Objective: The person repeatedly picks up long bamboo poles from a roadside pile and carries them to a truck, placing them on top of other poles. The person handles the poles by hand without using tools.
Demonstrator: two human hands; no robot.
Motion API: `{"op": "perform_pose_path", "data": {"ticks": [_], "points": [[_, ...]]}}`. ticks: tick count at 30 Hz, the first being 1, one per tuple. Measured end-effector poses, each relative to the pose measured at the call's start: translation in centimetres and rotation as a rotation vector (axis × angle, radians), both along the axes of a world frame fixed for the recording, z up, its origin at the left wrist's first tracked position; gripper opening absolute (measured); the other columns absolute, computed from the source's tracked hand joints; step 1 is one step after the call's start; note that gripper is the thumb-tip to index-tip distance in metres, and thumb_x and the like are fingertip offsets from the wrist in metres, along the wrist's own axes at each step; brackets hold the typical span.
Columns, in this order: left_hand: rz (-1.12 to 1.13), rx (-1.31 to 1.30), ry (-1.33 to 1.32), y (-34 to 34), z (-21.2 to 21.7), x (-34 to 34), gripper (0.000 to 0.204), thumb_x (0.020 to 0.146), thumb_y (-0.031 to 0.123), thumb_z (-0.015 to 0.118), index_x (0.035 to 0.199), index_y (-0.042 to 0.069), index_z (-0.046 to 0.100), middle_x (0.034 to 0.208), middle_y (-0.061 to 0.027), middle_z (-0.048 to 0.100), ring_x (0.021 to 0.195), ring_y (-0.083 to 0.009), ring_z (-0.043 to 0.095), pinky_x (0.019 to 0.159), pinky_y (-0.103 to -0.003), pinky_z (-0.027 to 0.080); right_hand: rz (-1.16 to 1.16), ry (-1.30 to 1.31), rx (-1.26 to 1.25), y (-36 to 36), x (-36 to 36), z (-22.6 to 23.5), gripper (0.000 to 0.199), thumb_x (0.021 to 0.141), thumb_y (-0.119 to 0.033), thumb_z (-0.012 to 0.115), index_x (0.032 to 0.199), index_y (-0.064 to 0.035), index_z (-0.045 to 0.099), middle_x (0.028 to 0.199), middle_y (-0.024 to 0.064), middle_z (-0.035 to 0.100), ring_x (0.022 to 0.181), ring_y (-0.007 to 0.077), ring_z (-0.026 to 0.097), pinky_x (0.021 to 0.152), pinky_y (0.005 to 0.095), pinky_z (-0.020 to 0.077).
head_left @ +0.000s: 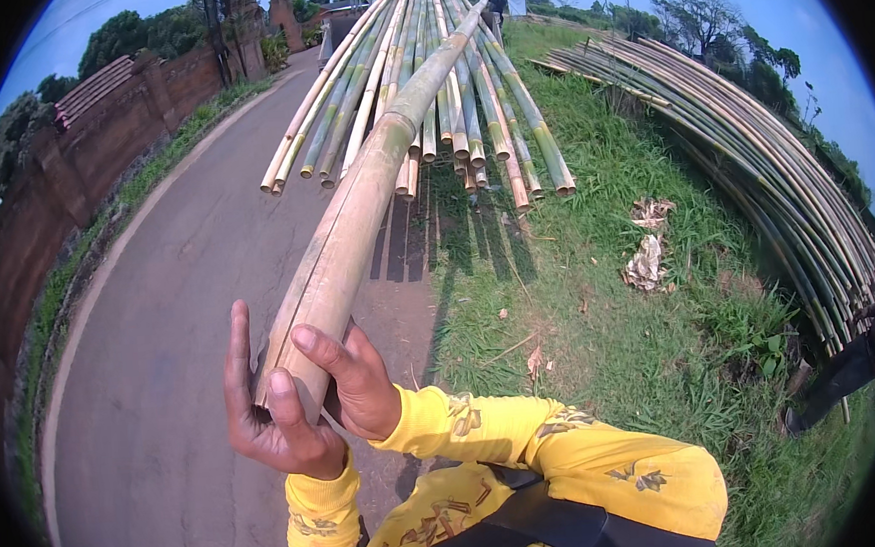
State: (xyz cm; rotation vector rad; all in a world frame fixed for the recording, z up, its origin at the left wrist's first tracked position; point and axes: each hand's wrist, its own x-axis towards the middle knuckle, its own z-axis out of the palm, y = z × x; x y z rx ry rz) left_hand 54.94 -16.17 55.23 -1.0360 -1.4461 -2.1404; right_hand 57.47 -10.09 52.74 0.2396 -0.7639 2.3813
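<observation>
A thick, pale bamboo pole slants from my hands up and away toward the far end of the view. A thin dark line runs along its near part. My left hand cups the near end from below and the left, one finger pointing up past its side and the thumb over the top. From the right, my right hand grips the same end, its thumb on top; its other fingers are mostly hidden. Beyond, a bundle of long green and tan bamboo poles spreads with cut ends toward me, raised above the ground.
A paved road runs along the left, bordered by a brick wall. Grass covers the right, with another bamboo stack. A person's dark-clothed leg shows at the right edge; another person stands far off.
</observation>
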Motion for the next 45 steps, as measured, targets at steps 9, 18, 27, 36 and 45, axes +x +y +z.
{"op": "perform_pose_path", "data": {"ticks": [9,18,27,36,45], "points": [[0.186,-0.181,-0.006,-2.2,-6.5,-9.0,0.054,0.084,0.025,0.046,0.121,-0.013,0.057,0.126,-0.0260,0.059,0.113,-0.0333,0.058,0.097,-0.042,0.045,0.100,-0.263,0.002,-1.3,-8.1,-4.7,0.038,0.085,-0.020,0.069,0.113,-0.0008,0.051,0.099,0.0075,0.058,0.091,0.0145,0.061,0.076,0.0299,0.0523],[0.329,-0.262,-0.142,-5.5,-12.3,-17.2,0.060,0.082,0.032,0.044,0.121,-0.011,0.058,0.122,-0.0252,0.061,0.111,-0.0365,0.059,0.097,-0.046,0.044,0.197,-0.514,0.086,-4.3,-17.1,-10.5,0.031,0.085,-0.021,0.069,0.104,0.0014,0.059,0.095,0.0100,0.063,0.092,0.0162,0.063,0.080,0.0314,0.0515],[0.232,-0.239,-0.293,-11.9,-17.3,-25.3,0.058,0.083,0.029,0.046,0.122,-0.012,0.056,0.125,-0.0254,0.059,0.115,-0.0369,0.057,0.098,-0.046,0.044,0.190,-0.720,0.029,-10.3,-25.3,-13.8,0.039,0.083,-0.020,0.071,0.109,0.0058,0.057,0.097,0.0138,0.064,0.095,0.0214,0.063,0.084,0.0339,0.0511],[-0.214,-0.059,-0.715,-19.2,-21.9,-29.7,0.066,0.084,0.028,0.045,0.135,-0.013,0.039,0.142,-0.0309,0.041,0.134,-0.0412,0.039,0.111,-0.048,0.031,0.011,-1.179,-0.034,-16.8,-29.5,-15.7,0.036,0.084,-0.013,0.069,0.112,0.0066,0.057,0.105,0.0154,0.064,0.101,0.0234,0.063,0.086,0.0364,0.0523],[-0.669,-0.323,-0.925,-19.1,-26.9,-29.5,0.056,0.089,0.029,0.050,0.131,-0.008,0.047,0.122,-0.0181,0.056,0.118,-0.0254,0.052,0.103,-0.035,0.038,-0.152,-1.093,-0.215,-16.0,-25.6,-21.8,0.034,0.082,-0.015,0.071,0.108,0.0029,0.060,0.094,0.0134,0.065,0.080,0.0242,0.067,0.068,0.0383,0.0574]]}}
